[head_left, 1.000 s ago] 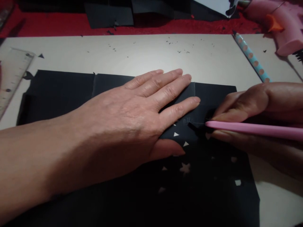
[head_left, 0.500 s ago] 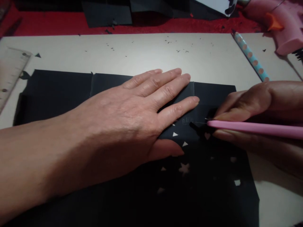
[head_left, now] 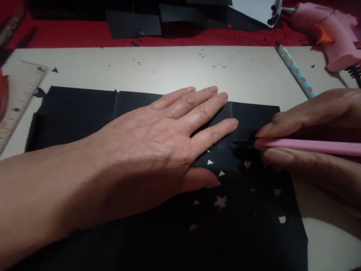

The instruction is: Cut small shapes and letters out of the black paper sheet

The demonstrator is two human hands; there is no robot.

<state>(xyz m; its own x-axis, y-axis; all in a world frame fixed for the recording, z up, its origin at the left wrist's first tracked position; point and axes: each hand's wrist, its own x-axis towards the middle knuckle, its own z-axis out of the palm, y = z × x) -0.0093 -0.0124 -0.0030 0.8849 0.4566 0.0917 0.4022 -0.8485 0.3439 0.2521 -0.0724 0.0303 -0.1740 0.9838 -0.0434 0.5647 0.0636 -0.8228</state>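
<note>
A large black sheet of card (head_left: 158, 241) lies on a white board, with small triangles, a star (head_left: 220, 202) and a heart (head_left: 247, 164) cut through it. My left hand (head_left: 180, 131) rests flat on the card, its fingers stretched toward the upper right and the thumb lower down. Between thumb and fingers, my right hand (head_left: 293, 131) pinches a pink craft knife (head_left: 307, 145). Its thin dark blade points left, close to a small pencilled outline (head_left: 222, 145) just below my left index finger. I cannot tell whether the tip touches the card.
A clear ruler (head_left: 24, 101) lies at the left. Beyond my right hand are a blue dotted pencil (head_left: 296, 71) and a pink glue gun (head_left: 328, 37). Tiny black scraps dot the white board (head_left: 180, 67); black card pieces (head_left: 134, 24) lie behind on a red surface.
The knife has turned so its blade shows broader, and my right fingers have shifted on its handle. My left hand stays on the card. The whole view has shifted slightly.
</note>
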